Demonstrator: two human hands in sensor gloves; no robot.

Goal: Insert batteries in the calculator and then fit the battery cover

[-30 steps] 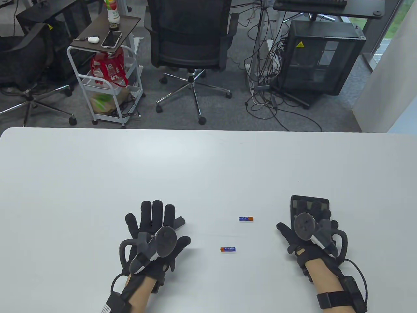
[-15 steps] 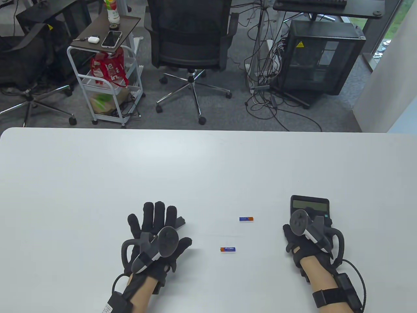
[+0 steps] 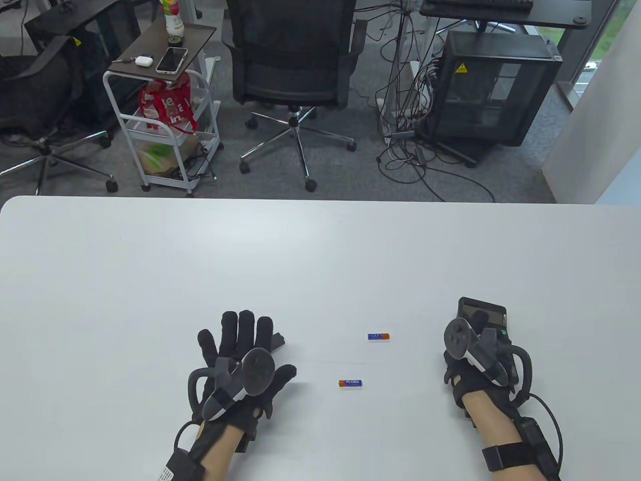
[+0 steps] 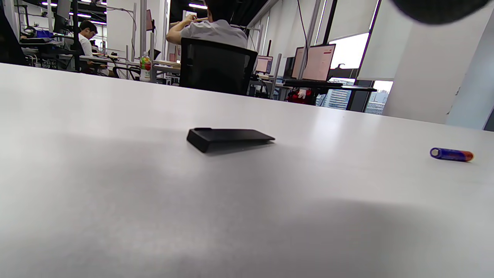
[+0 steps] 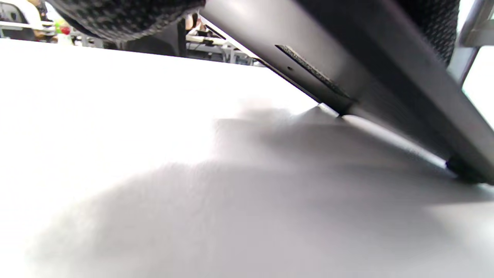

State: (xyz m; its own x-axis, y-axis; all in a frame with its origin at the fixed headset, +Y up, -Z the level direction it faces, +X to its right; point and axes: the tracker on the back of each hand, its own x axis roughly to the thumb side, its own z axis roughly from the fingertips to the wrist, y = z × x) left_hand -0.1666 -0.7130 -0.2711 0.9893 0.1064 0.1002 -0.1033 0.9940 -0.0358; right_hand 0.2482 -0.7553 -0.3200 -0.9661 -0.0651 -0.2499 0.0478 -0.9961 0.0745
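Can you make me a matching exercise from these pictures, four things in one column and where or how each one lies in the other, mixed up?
Things:
1. calculator
2. battery cover
3. far battery
4. near battery

States:
A. lies flat just past the left hand's fingertips
B. tipped up on one edge in the right hand
C. lies loose on the table, closest to the person
D. lies loose, nearer the calculator

Pairs: 1-B, 2-A, 3-D, 4-C

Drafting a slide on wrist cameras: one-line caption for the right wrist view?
Right hand tilts the calculator up on one edge off the white table.
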